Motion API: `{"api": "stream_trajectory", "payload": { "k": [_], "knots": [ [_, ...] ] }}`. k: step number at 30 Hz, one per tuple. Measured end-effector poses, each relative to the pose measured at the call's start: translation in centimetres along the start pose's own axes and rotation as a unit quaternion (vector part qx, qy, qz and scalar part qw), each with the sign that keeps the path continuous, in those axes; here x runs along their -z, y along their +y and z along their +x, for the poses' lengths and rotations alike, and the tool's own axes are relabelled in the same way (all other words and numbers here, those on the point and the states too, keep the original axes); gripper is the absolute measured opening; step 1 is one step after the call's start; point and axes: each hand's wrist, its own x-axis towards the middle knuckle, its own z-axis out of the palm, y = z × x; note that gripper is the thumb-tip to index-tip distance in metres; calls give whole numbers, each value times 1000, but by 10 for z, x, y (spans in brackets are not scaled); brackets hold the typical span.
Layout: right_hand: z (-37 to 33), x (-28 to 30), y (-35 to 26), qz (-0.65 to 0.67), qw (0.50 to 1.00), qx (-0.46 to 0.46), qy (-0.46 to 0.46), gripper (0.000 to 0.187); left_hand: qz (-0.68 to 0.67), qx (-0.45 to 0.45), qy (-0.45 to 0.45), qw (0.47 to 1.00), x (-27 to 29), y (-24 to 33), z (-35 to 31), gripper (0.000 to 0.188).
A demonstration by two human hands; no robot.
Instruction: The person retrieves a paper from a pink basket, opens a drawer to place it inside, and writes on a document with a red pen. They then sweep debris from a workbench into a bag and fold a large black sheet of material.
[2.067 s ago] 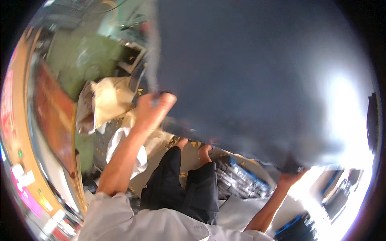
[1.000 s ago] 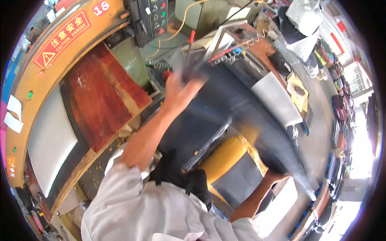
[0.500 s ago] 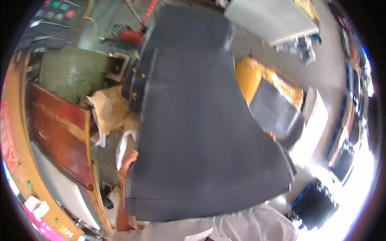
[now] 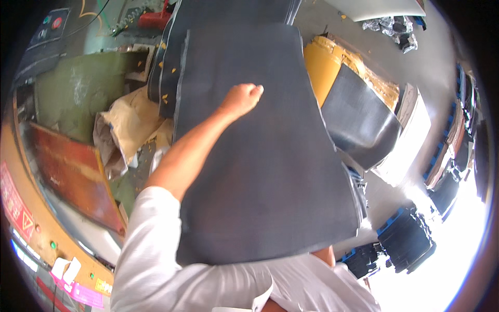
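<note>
A large, flexible black sheet [image 4: 260, 171], likely rubber, lies before me, its near end against my light shirt. More black sheets [image 4: 228, 13] show beyond its far end and along its left side. My left hand [image 4: 243, 100] is over the sheet's upper middle, fingers curled closed. A pale speck shows at its fingertips; whether it is a nail or a small object I cannot tell. Of my right arm only a bit of skin [image 4: 326, 255] shows by the near right corner, the hand itself hidden, apparently beneath the sheet.
Leftward are a crumpled brown paper sack [image 4: 132, 122], a reddish-brown board [image 4: 73, 171] and a green surface [image 4: 88, 88]. To the right stand a yellow roll [image 4: 322, 65], another black sheet [image 4: 361, 117] and a white slab [image 4: 408, 138]. Black stacks [image 4: 408, 242] sit further right.
My left hand has left the sheet's left edge and reached forward over its middle. The right fingers, earlier showing at the right edge, are now out of sight. The sheet's near right corner has shifted left.
</note>
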Motion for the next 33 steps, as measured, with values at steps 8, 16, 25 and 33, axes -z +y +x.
{"api": "stream_trajectory", "payload": {
  "k": [8, 16, 25, 33],
  "knots": [
    [-96, -37, -34, -113, 966, -173, -157, 55, 258, -57, 32, 964, -116, -105, 21, 34],
    [-70, -117, -40, -117, 932, -281, -194, 50, 239, -55, 14, 969, -155, -179, 53, 32],
    [-56, -173, -61, -91, 926, -289, -224, 44, 264, -60, -41, 962, -153, -184, 60, 30],
    [-26, -222, -67, -77, 919, -294, -253, 39, 204, -115, 7, 972, -160, -211, 63, 33]
  ]
}}
